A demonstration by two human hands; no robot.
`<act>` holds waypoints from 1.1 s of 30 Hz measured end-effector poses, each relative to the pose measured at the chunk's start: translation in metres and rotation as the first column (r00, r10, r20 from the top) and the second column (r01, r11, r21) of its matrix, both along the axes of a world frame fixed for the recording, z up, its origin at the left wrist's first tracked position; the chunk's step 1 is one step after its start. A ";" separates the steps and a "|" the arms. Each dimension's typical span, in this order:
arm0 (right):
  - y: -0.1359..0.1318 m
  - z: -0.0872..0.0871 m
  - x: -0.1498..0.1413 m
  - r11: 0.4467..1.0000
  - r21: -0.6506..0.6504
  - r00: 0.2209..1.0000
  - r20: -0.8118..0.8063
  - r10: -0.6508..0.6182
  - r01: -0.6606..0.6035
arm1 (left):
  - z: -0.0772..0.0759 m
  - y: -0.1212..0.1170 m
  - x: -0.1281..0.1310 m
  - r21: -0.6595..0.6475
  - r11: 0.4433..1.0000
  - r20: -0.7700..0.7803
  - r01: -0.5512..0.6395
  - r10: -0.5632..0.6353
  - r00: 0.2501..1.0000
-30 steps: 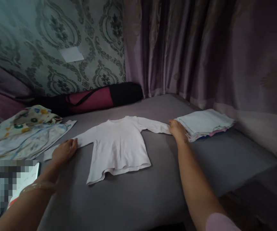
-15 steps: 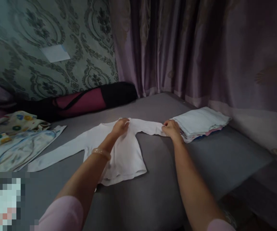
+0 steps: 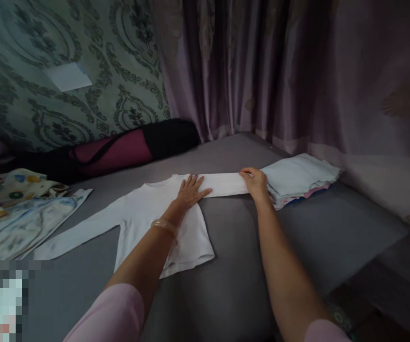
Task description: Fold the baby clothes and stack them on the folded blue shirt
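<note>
A white long-sleeved shirt (image 3: 141, 209) lies spread on the grey bed surface (image 3: 233, 266), one sleeve stretched out to each side. My left hand (image 3: 191, 189) rests flat on the shirt at the right shoulder, fingers spread. At the cuff of the right-hand sleeve, my right hand (image 3: 256, 183) pinches the cloth between thumb and fingers. That sleeve runs straight and smooth between my two hands. Just beyond my right hand sits a stack of folded clothes (image 3: 301, 175), pale on top. My left forearm covers part of the shirt's body.
Patterned clothes (image 3: 23, 209) lie heaped at the left. A long black and maroon bag (image 3: 119, 152) lies along the papered wall. Purple curtains (image 3: 262, 71) hang behind the bed. The bed's edge drops off at the lower right.
My left hand has moved slightly right and flattened with its fingers spread. The sleeve, wrinkled before, is now pulled straight, with my right hand still at its cuff.
</note>
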State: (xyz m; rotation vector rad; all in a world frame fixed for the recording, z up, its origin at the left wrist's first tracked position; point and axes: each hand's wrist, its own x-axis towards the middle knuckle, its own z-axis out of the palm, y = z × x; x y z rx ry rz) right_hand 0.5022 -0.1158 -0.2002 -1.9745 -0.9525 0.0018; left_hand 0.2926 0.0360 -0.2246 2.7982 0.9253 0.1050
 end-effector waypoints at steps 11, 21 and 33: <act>0.002 -0.014 -0.003 0.958 -0.269 0.963 0.267 -0.029 0.103 | 0.016 -0.001 0.003 -0.119 0.993 -0.120 -0.019 0.005 0.993; 0.017 0.004 -0.046 0.918 -0.397 0.891 0.422 0.170 0.013 | 0.019 0.004 0.010 -0.206 0.978 -0.150 -0.045 0.014 0.989; 0.025 -0.017 -0.062 0.727 -0.677 0.923 0.200 0.329 -0.113 | 0.011 0.000 -0.007 -0.068 0.996 0.189 0.056 -0.043 0.981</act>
